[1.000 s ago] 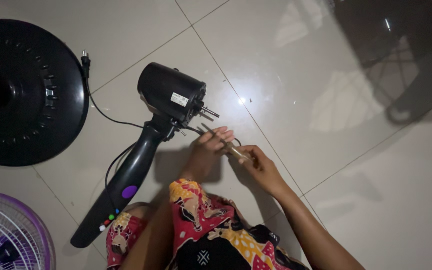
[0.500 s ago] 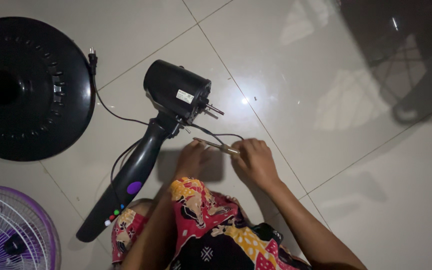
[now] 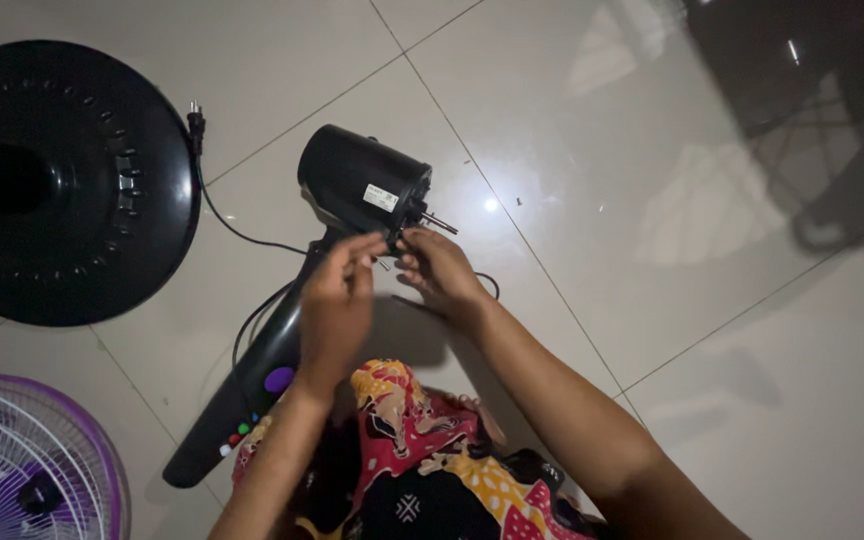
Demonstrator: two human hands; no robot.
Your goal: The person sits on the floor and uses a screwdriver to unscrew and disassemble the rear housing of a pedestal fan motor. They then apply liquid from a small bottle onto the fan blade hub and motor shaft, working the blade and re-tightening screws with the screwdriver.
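The fan motor lies on its side on the shiny tiled floor, near the middle of it, with its thin metal shaft sticking out to the right. It sits on top of a black stand post that has a purple button and small coloured buttons. Both hands are right at the front of the motor. The left hand pinches its fingers together just under the motor. The right hand pinches too, close to the shaft. What each grip holds is too small and dark to tell. A black cord with a plug runs away toward the round black base at the far left of the floor. A purple fan guard lies at the near left corner. The fan is in pieces: no blade and no guard are on the motor, and the base is off. So I think a lot of the work is left to do.
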